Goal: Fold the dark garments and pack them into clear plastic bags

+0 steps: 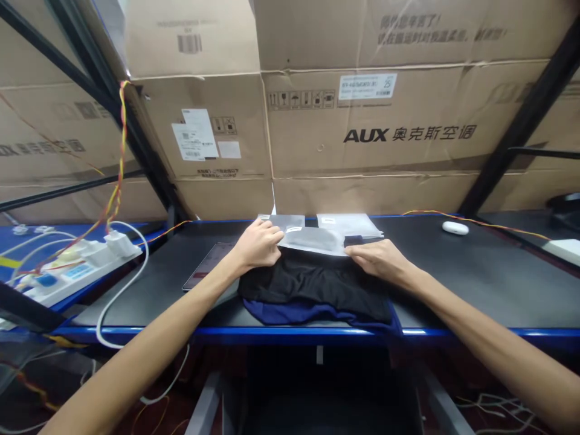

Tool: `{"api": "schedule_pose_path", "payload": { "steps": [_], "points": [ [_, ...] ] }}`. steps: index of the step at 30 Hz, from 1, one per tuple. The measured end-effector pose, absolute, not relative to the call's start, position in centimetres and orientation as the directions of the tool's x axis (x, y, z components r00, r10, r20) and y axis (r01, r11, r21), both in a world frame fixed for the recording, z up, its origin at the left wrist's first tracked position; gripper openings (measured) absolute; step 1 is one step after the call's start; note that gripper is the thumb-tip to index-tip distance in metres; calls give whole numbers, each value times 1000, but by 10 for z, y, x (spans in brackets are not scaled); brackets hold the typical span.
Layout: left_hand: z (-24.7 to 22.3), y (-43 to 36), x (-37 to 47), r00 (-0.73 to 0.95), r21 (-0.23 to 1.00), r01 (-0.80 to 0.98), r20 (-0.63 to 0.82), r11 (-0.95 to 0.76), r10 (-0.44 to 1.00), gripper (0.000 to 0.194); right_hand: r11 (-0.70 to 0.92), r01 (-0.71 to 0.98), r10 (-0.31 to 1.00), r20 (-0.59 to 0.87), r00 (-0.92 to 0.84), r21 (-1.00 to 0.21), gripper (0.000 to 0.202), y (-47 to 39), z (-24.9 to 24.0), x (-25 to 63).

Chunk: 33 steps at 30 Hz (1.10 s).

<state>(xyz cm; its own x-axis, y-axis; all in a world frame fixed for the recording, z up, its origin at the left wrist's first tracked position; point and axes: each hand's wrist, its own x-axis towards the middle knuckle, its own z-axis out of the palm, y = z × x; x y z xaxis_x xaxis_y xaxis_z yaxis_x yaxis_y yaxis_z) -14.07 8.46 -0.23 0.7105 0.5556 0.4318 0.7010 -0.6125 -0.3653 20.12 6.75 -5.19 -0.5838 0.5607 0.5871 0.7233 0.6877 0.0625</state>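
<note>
A black cloth garment (pixel 312 281) lies wrinkled at the front of the bench, between my two hands. Dark blue cloth (pixel 294 313) shows below its lower edge. My left hand (pixel 260 243) is closed on the garment's upper left corner, fingers curled under. At the upper right corner, my right hand (pixel 378 258) pinches the black cloth between thumb and fingers. Just behind the garment's top edge lies a frosted plastic bag (pixel 312 238) with a small white label. What is inside the bag cannot be made out.
Another frosted bag (pixel 351 225) lies farther back. A flat dark tablet-like panel (pixel 206 266) sits left of the garment. A white earbud case (pixel 455 228) rests at right. A power strip (pixel 77 272) with cables stands at left. Cardboard (pixel 308 145) walls the back.
</note>
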Motion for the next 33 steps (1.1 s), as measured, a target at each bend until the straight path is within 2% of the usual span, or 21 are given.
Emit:
{"api": "schedule_pose_path", "payload": {
  "steps": [9, 13, 16, 19, 21, 23, 26, 29, 33],
  "points": [
    [5, 87, -119, 581, -338, 814, 448, -472, 680, 15, 668, 742, 589, 568, -574, 56, 32, 71, -53, 205],
    [-2, 87, -110, 682, -257, 723, 408, -641, 607, 46, 703, 711, 557, 608, -566, 18, 30, 72, -57, 204],
    [-14, 92, -98, 767, -257, 629, 359, -734, 532, 63, 724, 689, 521, 632, -574, 28, 29, 72, -59, 202],
    [-20, 94, -88, 786, -263, 604, 352, -752, 508, 59, 744, 667, 474, 676, -564, 35, 29, 69, -57, 200],
    [-18, 94, -88, 767, -257, 619, 398, -742, 503, 52, 753, 659, 467, 707, -531, -2, 27, 67, -55, 198],
    [-11, 95, -94, 725, -257, 653, 481, -712, 492, 46, 736, 673, 506, 719, -477, -72, 27, 64, -53, 195],
    [2, 105, -110, 623, -238, 738, 598, -631, 504, 48, 712, 688, 574, 682, -454, -141, 36, 61, -53, 191],
    [7, 126, -127, 491, -167, 844, 620, -509, 612, 52, 738, 657, 581, 639, -504, -154, 35, 59, -55, 188],
    [-6, 151, -140, 357, -75, 926, 490, -369, 796, 51, 753, 634, 591, 607, -532, -177, 30, 59, -57, 187]
  ]
}}
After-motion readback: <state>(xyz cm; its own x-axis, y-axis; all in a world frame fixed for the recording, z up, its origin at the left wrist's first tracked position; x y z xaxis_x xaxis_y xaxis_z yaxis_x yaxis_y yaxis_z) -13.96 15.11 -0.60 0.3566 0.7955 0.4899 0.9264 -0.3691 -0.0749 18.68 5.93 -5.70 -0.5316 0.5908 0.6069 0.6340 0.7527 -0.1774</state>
